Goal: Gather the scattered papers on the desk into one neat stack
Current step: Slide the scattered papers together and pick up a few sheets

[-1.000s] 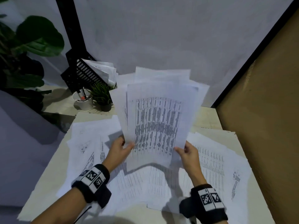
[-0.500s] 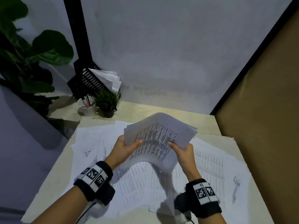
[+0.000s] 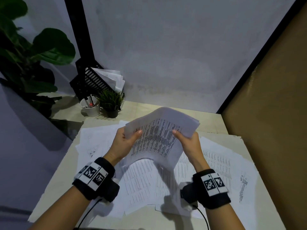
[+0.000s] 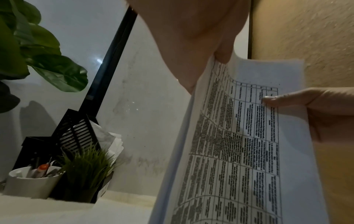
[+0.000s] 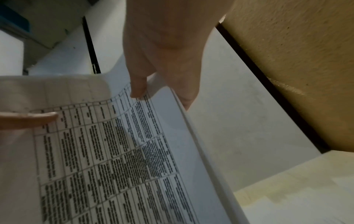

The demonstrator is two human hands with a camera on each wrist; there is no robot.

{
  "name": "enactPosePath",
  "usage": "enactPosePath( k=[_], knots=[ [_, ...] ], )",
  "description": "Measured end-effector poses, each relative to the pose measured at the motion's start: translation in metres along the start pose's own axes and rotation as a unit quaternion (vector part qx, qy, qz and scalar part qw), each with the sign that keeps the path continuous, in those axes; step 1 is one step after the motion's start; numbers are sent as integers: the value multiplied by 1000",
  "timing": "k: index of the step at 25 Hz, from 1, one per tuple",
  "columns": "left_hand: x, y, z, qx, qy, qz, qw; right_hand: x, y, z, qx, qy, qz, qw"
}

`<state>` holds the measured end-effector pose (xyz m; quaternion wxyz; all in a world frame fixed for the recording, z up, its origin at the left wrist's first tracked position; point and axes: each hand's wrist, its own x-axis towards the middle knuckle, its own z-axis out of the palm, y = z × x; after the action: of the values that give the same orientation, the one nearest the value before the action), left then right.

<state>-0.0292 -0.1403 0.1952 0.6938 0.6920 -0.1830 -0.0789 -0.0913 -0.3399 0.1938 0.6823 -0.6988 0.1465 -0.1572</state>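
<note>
A bundle of printed sheets is held up above the desk, its top bent over away from me. My left hand grips its left edge, thumb on the printed face. My right hand grips the right edge the same way. The left wrist view shows the bundle pinched by the left hand, with the right thumb on the table print. In the right wrist view the right hand pinches the bundle. More loose sheets lie spread over the desk beneath.
A black slotted file holder with papers stands at the back left. Beside it are a white cup of pens and a small potted grass plant. A large leafy plant is at far left, a tan wall on the right.
The fanned sheets held upright a second ago have been drawn together into one bundle and lowered toward the desk, their top folding over. Both hands moved closer together.
</note>
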Motion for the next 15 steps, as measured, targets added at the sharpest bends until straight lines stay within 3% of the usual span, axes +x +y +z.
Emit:
enactPosePath(
  k=[4,10,15],
  knots=[
    [-2,-5,-3,-10,8,-9,1000,0,8,1,3,-11,28,1000],
    [-7,-44,-4,-1,14,-129,992,-2,46,9,-71,-23,98,992],
    [-6,-79,-15,143,-87,-161,973,10,54,1,-84,28,111,990]
  ],
)
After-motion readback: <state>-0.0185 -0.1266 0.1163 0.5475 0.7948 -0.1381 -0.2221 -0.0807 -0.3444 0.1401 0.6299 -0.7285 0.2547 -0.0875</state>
